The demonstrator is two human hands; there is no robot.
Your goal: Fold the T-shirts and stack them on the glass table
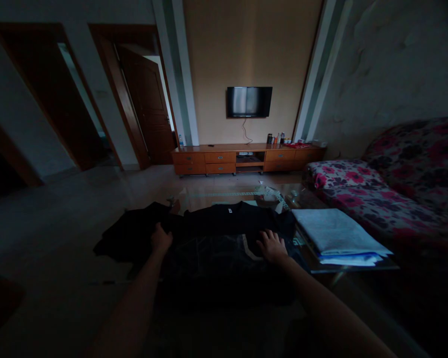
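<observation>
A black T-shirt with a small pale label at its collar lies spread over a glass coffee table. My left hand is at the shirt's left side, its fingers curled into dark cloth; the fingertips are partly lost in shadow. Flat on the right part of the shirt rests my right hand, fingers spread, beside a light-coloured strip on the cloth. Another bunch of dark cloth sits left of my left hand; whether it joins the shirt is too dark to see.
Folded pale cloth is stacked at the table's right end. Beyond it stands a flowered sofa. A wooden TV cabinet with bottles on top runs along the far wall, below a television. An open door is at the left.
</observation>
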